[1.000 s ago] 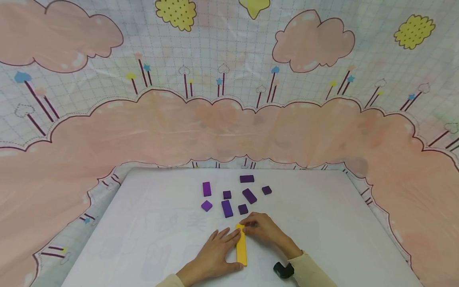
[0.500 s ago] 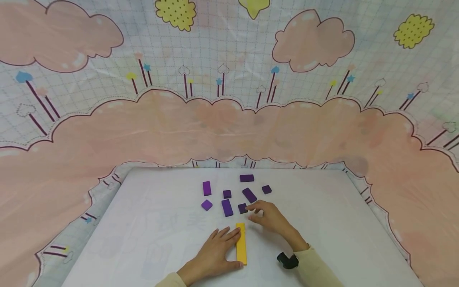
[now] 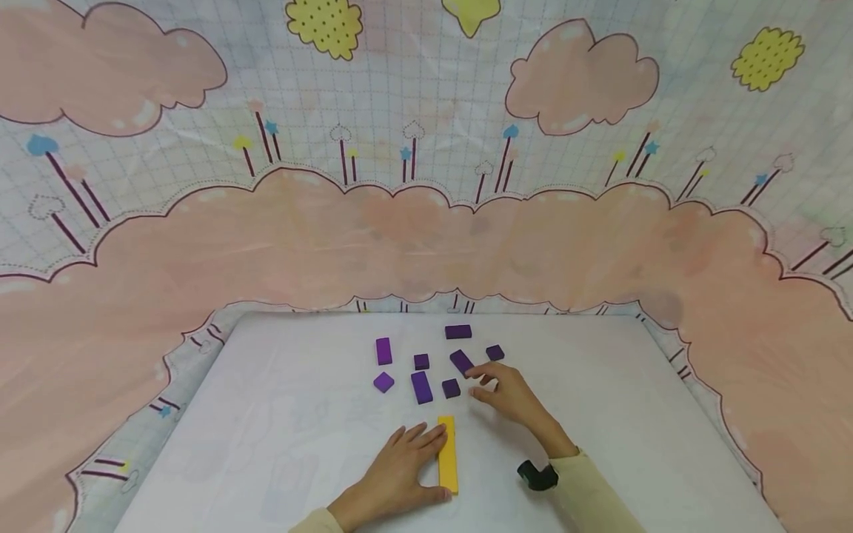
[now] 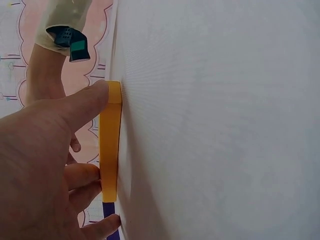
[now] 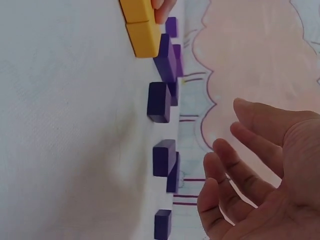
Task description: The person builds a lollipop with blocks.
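My left hand [image 3: 406,470] lies beside a yellow strip of blocks [image 3: 448,466], its fingers stretched out. The thumb touches the near end, and the fingertips [image 4: 92,175] rest against the side and upper part. A seam across the yellow blocks [image 5: 137,22] shows in the right wrist view. My right hand [image 3: 509,396] is raised over the table with fingers spread and nothing held. Its fingertips overlap the near end of an oblong purple block [image 3: 460,361] in the head view. To their left is a small dark purple cube [image 3: 451,388].
Several other purple blocks lie beyond the hands: an oblong block [image 3: 422,387], a turned cube [image 3: 383,383], an upright-looking block [image 3: 383,351], a back block [image 3: 457,332] and a cube [image 3: 494,352]. They stand on a white table [image 3: 266,414] before a patterned cloth [image 3: 426,237].
My right hand has left the far end of the yellow strip and moved up and right toward the purple blocks, its fingers opening. The left hand stays on the yellow strip.
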### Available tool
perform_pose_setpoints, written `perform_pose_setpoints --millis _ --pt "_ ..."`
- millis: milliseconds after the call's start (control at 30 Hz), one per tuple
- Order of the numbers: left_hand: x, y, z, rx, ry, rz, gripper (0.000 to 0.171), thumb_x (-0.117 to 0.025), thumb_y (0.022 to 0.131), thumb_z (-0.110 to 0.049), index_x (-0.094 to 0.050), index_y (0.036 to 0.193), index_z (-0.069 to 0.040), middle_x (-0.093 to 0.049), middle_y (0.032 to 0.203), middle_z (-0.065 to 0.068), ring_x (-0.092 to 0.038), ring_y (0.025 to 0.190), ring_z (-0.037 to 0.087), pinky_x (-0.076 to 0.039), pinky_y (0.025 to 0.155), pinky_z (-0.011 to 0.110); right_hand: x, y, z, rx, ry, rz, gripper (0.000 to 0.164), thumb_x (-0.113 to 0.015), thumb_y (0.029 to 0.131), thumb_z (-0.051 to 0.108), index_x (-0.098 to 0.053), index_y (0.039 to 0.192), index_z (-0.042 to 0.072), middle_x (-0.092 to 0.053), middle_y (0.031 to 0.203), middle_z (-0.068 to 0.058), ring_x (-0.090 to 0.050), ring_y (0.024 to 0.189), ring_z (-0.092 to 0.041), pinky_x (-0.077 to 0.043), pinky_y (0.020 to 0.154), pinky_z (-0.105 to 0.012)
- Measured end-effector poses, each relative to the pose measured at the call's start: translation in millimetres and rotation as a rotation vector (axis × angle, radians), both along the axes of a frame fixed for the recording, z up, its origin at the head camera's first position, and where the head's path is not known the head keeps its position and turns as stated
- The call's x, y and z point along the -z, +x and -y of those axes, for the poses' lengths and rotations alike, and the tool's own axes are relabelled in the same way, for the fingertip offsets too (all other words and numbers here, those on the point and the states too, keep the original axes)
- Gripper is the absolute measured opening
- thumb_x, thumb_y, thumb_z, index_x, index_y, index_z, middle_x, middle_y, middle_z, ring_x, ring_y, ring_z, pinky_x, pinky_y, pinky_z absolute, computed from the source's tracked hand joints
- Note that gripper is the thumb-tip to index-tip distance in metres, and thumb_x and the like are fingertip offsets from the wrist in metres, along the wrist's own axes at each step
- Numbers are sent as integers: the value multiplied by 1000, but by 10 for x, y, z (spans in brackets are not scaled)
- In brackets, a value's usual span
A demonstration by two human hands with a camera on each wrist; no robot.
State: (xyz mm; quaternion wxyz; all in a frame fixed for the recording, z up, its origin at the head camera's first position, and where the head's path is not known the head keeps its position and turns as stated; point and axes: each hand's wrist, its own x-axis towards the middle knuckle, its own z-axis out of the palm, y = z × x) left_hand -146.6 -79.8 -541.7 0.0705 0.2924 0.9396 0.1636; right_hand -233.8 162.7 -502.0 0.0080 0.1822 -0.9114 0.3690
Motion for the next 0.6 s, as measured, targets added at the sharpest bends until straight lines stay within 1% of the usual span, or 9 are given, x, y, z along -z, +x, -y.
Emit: perform_pose_setpoints --millis 233,433,533,600 --pt "5 -2 1 -7 -7 -1 86 -60 79 -74 -45 148 -25 -40 156 -9 -39 144 29 -29 116 59 61 -69 33 94 -38 32 30 -75 86 16 -71 116 11 -71 110 -6 -64 97 -20 -56 75 -29" --pt "2 5 -1 -9 1 -2 85 -62 79 -72 -46 148 -25 -40 156 -9 -38 144 28 -29 116 59 125 -136 50 159 -74 22 30 -75 86 15 -70 115 10 -70 113 -6 -65 97 -22 -57 79 -37" --pt "7 3 -1 -8 7 -3 85 -62 79 -72 -46 148 -24 -40 156 -9 -38 144 29 -29 116 60 145 -173 65 207 -108 35 31 -75 86 16 -69 116 9 -70 114 -8 -66 98 -24 -58 79 -37" --pt "11 3 -1 -7 7 4 85 -61 79 -73 -45 148 -25 -39 157 -9 -38 144 29 -28 116 60 160 -199 83 244 -119 56 32 -75 86 17 -69 116 9 -70 115 -9 -66 99 -24 -58 77 -36"
